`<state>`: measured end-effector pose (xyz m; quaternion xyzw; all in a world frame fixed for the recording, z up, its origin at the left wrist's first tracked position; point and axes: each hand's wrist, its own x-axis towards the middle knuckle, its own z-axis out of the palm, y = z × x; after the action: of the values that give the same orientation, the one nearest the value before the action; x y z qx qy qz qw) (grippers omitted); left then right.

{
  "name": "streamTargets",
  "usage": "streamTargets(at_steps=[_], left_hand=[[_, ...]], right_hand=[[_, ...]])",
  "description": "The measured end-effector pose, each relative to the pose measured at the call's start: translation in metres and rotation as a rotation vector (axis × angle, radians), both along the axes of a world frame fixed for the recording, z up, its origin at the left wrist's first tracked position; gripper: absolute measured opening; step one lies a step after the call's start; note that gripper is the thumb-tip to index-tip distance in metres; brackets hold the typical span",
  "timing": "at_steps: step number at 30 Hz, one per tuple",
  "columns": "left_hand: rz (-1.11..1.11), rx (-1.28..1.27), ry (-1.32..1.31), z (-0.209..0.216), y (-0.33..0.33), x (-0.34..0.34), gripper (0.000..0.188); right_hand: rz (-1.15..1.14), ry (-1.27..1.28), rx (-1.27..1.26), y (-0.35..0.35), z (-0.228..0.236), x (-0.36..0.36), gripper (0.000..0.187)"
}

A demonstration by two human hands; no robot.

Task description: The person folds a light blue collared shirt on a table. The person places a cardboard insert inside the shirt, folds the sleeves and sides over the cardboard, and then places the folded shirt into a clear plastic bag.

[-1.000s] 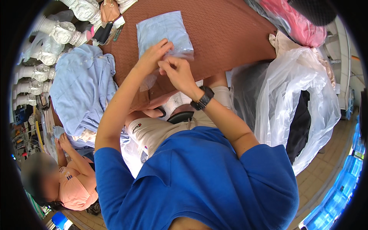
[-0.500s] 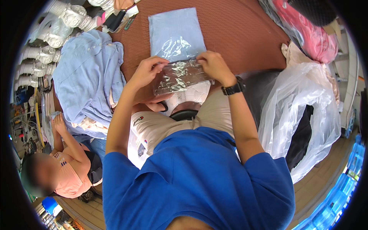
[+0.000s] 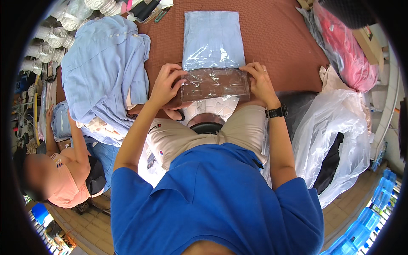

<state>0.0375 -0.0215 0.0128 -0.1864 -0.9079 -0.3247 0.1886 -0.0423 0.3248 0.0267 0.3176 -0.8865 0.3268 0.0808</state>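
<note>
A folded light blue garment [image 3: 213,38] lies inside a clear plastic bag [image 3: 216,85] on the brown table cover. The bag's unfilled end hangs past the table's near edge, above my lap. My left hand [image 3: 167,83] pinches the bag's left side, just below the garment. On the opposite side, my right hand [image 3: 259,81] grips the bag's right edge between thumb and fingers. Between my two hands the clear film is stretched out fairly flat.
A heap of light blue garments [image 3: 104,63] sits on the table's left. Beyond it a co-worker [image 3: 70,174] handles blue cloth. To the right are a large translucent plastic bag [image 3: 331,123] and a wrapped pink bundle [image 3: 344,46]. The brown table cover [image 3: 276,38] spreads ahead.
My right hand has slid to the bag's right edge, and the film is flatter between my hands. The whole view has shifted, and the co-worker's arms have changed position.
</note>
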Motion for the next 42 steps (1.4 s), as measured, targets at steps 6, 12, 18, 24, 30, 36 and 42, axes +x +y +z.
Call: streamTargets(at_steps=[6,12,18,24,30,36,42], left_hand=[[-0.096,0.12,0.046,-0.003,0.0,-0.006,0.011],[-0.034,0.05,0.151,0.005,0.017,-0.009,0.014],[-0.076,0.077,-0.042,-0.01,0.009,-0.007,0.015],[-0.002,0.118,-0.056,-0.016,0.01,-0.004,0.014],[0.134,0.29,-0.167,-0.017,0.016,-0.012,0.013],[0.327,0.28,-0.228,-0.022,0.024,-0.026,0.028],[0.473,0.165,-0.158,-0.023,0.036,-0.034,0.031]], right_hand=[[-0.061,-0.003,-0.019,0.006,-0.002,0.026,0.051],[-0.176,0.192,-0.064,-0.018,-0.019,0.021,0.045],[0.011,0.189,-0.146,-0.014,-0.024,0.003,0.028],[0.0,0.102,-0.173,-0.012,-0.026,-0.002,0.021],[-0.073,0.079,-0.196,-0.01,-0.036,-0.011,0.005],[-0.147,0.092,-0.127,-0.021,-0.033,-0.021,0.007],[-0.272,0.008,-0.059,-0.028,-0.036,-0.032,0.027]])
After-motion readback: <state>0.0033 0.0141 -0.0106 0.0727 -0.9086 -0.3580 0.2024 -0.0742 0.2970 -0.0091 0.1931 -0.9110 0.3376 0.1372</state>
